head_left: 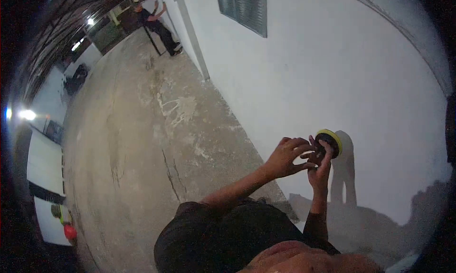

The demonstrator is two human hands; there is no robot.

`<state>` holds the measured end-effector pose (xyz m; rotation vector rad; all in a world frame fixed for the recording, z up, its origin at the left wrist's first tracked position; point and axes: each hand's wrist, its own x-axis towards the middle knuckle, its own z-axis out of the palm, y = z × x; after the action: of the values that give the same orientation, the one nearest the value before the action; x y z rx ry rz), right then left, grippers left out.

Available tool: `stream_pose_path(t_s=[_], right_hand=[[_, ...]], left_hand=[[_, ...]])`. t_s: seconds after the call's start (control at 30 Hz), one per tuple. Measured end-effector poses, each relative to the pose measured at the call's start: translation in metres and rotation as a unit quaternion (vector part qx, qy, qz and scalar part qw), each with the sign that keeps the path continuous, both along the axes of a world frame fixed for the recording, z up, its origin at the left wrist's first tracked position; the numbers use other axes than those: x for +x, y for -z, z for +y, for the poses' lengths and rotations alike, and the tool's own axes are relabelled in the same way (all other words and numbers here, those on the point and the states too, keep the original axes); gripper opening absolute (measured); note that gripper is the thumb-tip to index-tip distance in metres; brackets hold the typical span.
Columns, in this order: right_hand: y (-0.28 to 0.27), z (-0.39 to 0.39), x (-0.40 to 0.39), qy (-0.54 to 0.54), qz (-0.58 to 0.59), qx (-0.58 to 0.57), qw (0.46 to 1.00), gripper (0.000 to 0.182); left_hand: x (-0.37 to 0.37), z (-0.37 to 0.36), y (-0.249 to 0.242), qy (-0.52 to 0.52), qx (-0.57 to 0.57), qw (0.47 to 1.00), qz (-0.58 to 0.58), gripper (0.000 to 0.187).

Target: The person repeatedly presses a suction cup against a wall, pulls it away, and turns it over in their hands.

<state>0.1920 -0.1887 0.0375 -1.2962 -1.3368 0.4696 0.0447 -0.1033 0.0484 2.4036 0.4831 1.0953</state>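
A round pad with a yellow rim and a dark back (336,142) is in my right hand (322,171), held just off the white wall with its back turned toward me. My right fingers curl around the dark back. Bent and spread apart, the fingers of my left hand (284,158) reach in from the left, the tips right at my right hand and the pad's back. Between the left thumb and forefinger there is a visible gap. A shadow of the pad and hand falls on the wall beside them.
The white wall (294,88) runs along my right, with a louvred vent (243,9) high up. Cracked concrete floor (137,130) stretches to the left. Farther along, a person (159,26) in dark clothes stands with hands at the wall. A red round object (70,231) is at lower left.
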Motion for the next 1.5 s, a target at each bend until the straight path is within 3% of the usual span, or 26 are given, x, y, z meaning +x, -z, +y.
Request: stream_pose_path(t_s=[0.07,0.13,0.23,0.43,0.5,0.53,0.6,0.73,0.87,0.9,1.03,1.1,1.13,1.2,1.33,1.4,1.5], right_hand=[[-0.016,0.005,0.002,-0.021,-0.134,0.016,0.991,0.057],[-0.018,0.006,0.002,-0.051,-0.112,0.041,0.992,0.059],[-0.023,0.005,0.001,-0.053,-0.049,-0.015,0.997,0.061],[-0.017,-0.004,0.012,-0.017,-0.142,-0.022,0.989,0.065],[-0.037,-0.026,0.006,-0.052,0.055,-0.096,0.992,0.065],[-0.035,-0.036,0.009,-0.013,0.011,-0.072,0.997,0.067],[-0.033,-0.062,0.016,0.015,0.051,-0.046,0.998,0.073],[0.009,-0.113,0.038,0.074,0.093,-0.007,0.993,0.085],[0.014,-0.140,0.038,0.161,0.149,-0.054,0.974,0.084],[0.013,-0.144,0.035,0.196,0.159,-0.063,0.966,0.081],[0.021,-0.155,0.046,0.200,0.148,-0.037,0.968,0.072],[0.019,-0.154,0.050,0.193,0.158,0.006,0.968,0.062],[0.016,-0.152,0.052,0.192,0.157,0.011,0.969,0.062],[0.001,-0.150,0.052,0.265,0.300,-0.007,0.917,0.055],[-0.002,-0.155,0.059,0.282,0.249,-0.022,0.926,0.061],[0.003,-0.159,0.066,0.240,0.153,-0.008,0.958,0.070],[0.003,-0.157,0.069,0.247,0.204,-0.045,0.946,0.078]], left_hand=[[0.010,-0.006,-0.001,0.001,-0.015,1.000,-0.026,0.044],[0.016,-0.008,0.001,-0.015,-0.035,0.999,-0.029,0.047],[0.022,-0.009,0.001,-0.024,-0.038,0.998,-0.054,0.047],[0.036,0.007,0.007,-0.055,0.001,0.992,-0.117,0.027],[0.037,0.012,-0.002,-0.092,-0.028,0.982,-0.160,0.018],[0.040,0.013,-0.009,-0.115,-0.055,0.968,-0.215,0.018],[0.050,0.026,-0.019,-0.117,-0.085,0.940,-0.311,0.020],[0.068,0.059,-0.034,-0.141,-0.021,0.906,-0.398,0.022],[0.083,0.076,-0.048,-0.136,-0.033,0.891,-0.431,0.020],[0.086,0.077,-0.045,-0.127,-0.080,0.896,-0.417,0.011],[0.108,0.080,-0.032,-0.083,-0.155,0.886,-0.429,0.011],[0.117,0.077,-0.029,-0.065,-0.227,0.846,-0.479,0.016],[0.120,0.077,-0.027,-0.063,-0.223,0.845,-0.481,0.016],[0.124,0.076,-0.021,-0.108,-0.182,0.859,-0.466,0.022],[0.129,0.059,0.016,-0.155,-0.140,0.897,-0.389,0.031],[0.132,0.038,0.027,-0.128,-0.124,0.905,-0.385,0.039],[0.138,0.050,0.032,-0.140,-0.078,0.896,-0.413,0.037]])
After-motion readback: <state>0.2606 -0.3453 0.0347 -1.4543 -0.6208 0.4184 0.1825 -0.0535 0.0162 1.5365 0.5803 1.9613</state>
